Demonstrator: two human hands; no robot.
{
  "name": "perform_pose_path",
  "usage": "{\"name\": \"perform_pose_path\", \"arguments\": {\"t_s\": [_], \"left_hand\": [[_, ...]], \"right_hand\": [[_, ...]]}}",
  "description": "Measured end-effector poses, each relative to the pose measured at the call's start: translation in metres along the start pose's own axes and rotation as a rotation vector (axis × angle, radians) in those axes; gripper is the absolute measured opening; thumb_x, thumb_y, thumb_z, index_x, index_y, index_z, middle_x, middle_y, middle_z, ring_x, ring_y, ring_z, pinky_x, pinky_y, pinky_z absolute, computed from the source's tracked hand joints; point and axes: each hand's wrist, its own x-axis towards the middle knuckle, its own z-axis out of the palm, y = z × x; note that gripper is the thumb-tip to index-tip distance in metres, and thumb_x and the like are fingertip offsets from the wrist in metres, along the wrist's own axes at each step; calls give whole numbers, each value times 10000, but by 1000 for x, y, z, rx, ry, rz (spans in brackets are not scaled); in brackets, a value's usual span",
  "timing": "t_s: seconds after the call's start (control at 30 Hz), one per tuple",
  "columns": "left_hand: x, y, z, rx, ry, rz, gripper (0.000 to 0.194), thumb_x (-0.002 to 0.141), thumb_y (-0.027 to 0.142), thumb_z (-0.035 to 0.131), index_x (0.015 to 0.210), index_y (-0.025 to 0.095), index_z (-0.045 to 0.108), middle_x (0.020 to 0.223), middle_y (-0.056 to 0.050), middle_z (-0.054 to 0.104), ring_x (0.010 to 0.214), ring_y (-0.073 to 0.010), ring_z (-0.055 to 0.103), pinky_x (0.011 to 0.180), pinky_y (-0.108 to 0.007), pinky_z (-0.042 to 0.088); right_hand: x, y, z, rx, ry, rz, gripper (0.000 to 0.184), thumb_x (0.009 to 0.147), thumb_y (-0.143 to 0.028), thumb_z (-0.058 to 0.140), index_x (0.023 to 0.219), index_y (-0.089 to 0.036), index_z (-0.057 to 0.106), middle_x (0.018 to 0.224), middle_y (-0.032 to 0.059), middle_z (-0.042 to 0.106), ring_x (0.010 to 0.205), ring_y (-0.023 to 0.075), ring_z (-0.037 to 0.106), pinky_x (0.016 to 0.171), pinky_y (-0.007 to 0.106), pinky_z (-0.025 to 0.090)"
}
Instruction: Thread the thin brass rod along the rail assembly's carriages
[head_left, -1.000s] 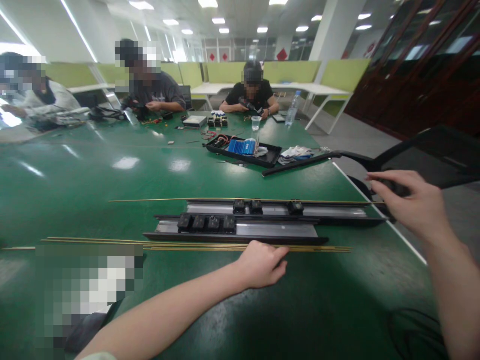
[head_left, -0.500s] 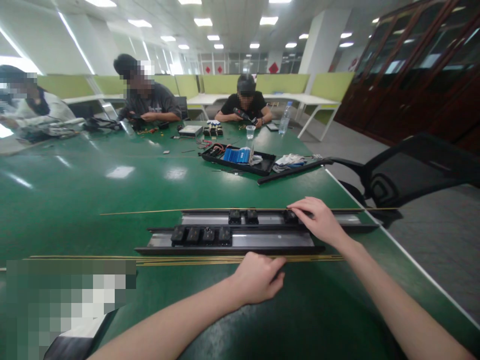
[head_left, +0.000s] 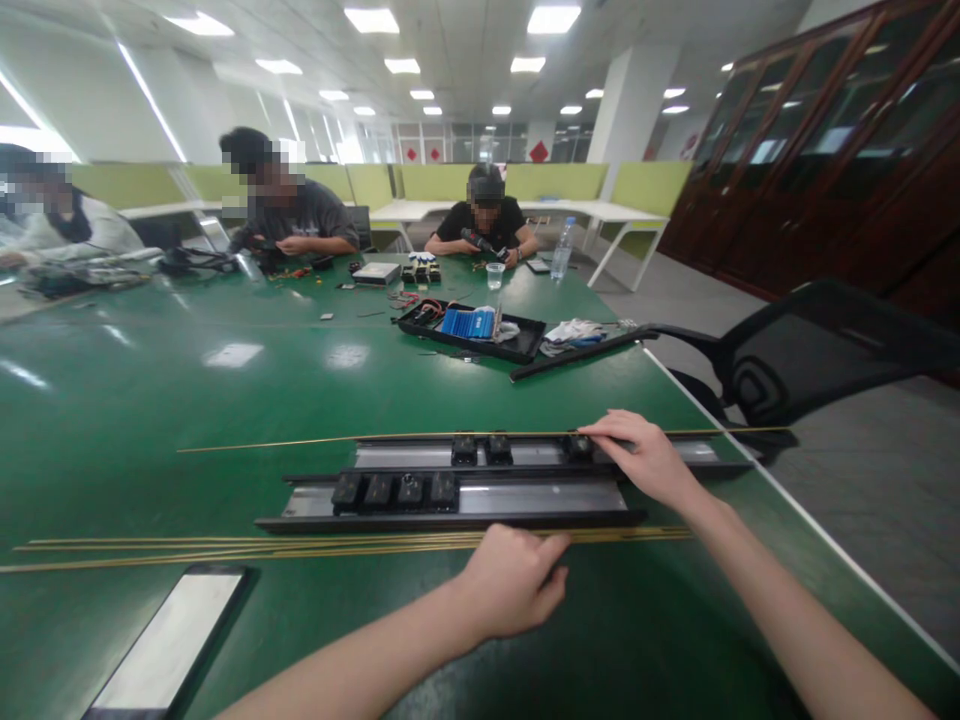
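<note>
My right hand (head_left: 641, 458) reaches to the far metal rail (head_left: 532, 454), its fingertips pinched on a long thin brass rod (head_left: 300, 443). The rod runs along the rail's back edge, beside a black block (head_left: 578, 446) directly by my fingertips. Two more black blocks, one here (head_left: 464, 450), sit further left in that rail. The nearer rail (head_left: 540, 497) holds a row of several black blocks (head_left: 409, 491) at its left. My left hand (head_left: 514, 580) rests curled against several brass rods (head_left: 300, 550) in front; what its fingers hold, if anything, is hidden.
A phone (head_left: 169, 640) lies at the lower left. Further back are a black tray (head_left: 525, 345) with a blue item, gloves (head_left: 576, 332), a plastic cup (head_left: 495, 275) and a bottle (head_left: 562, 248). Co-workers sit across the green table. A chair (head_left: 795, 360) stands right.
The view has tilted slightly up, so the table items appear lower. Both hands keep nearly the same places beside the rails and rods. The phone shows more fully.
</note>
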Motion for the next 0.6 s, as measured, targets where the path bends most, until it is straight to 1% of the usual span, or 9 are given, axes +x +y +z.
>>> {"name": "perform_pose_path", "arguments": {"t_s": [0.17,0.37,0.6], "left_hand": [[1,1,0,-8,3,2,307,949,290,523,1240,206,573,982,-59,758,868,-246,739,741,-341,572],[1,1,-1,10,-7,-7,297,958,294,513,1232,205,581,928,-55,760,824,-246,742,710,-336,566],[1,0,-1,32,-3,-1,311,965,312,507,1247,207,585,900,-56,758,804,-246,743,697,-334,564]], "right_hand": [[-3,2,6,13,39,-13,197,979,-258,588,1018,-272,781,946,21,779,905,210,690,957,436,505],[-5,1,8,-12,87,-39,199,975,-252,592,1017,-273,785,937,27,778,933,222,688,932,430,513],[-4,1,7,-42,78,-63,220,976,-227,577,1040,-269,783,939,32,771,926,220,679,939,442,509]]}}
